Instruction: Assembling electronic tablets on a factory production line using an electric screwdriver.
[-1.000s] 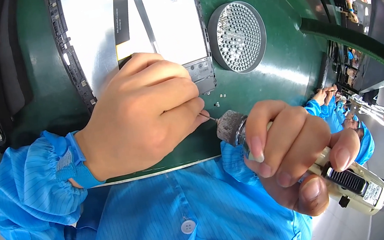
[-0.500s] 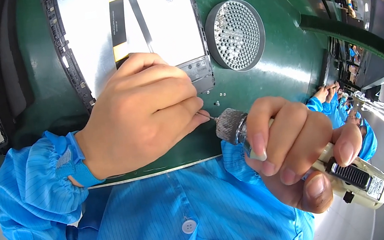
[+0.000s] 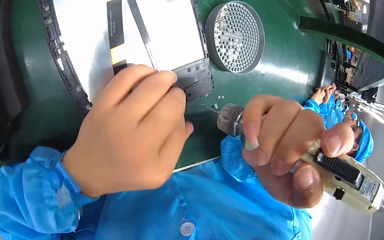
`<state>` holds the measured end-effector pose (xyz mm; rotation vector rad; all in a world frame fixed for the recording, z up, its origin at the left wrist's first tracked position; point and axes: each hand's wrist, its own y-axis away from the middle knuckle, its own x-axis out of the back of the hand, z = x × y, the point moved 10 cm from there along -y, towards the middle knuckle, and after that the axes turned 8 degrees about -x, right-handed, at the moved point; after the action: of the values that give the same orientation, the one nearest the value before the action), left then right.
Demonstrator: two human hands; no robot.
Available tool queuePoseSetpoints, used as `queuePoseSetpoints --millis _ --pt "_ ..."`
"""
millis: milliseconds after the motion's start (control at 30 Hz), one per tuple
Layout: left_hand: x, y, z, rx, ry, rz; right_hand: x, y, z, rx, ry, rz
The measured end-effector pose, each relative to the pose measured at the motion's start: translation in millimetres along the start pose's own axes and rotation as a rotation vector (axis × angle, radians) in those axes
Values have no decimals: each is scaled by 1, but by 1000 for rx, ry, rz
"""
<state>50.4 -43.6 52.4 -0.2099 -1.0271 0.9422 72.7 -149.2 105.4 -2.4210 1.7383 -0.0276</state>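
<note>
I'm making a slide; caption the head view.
Right hand holding a powered screwdriver, left hand at an opened device, round tray alongside.

Glare streaks the glossy green tabletop, with pale floor showing lower right.

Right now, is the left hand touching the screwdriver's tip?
No: the green table shows between the left hand and the screwdriver's tip.

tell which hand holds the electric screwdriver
The right hand, wrapped around the cream electric screwdriver; the left hand is at the near end of the tablet frame, apart from the screwdriver.
</note>
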Motion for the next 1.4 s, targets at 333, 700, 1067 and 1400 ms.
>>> queuePoseSetpoints --millis 333,700,1067,1400 --pt "-10 14 -2 59 -209 -17 -6 -10 22 -99 70 -24" --pt "-22 17 -6 129 -323 -51 -5 -11 27 -66 45 -33" --pt "-22 17 -7 141 -301 -91 -7 -12 27 -71 49 -33" --pt "-22 19 -4 149 -324 -69 -9 -10 26 -85 48 -62"
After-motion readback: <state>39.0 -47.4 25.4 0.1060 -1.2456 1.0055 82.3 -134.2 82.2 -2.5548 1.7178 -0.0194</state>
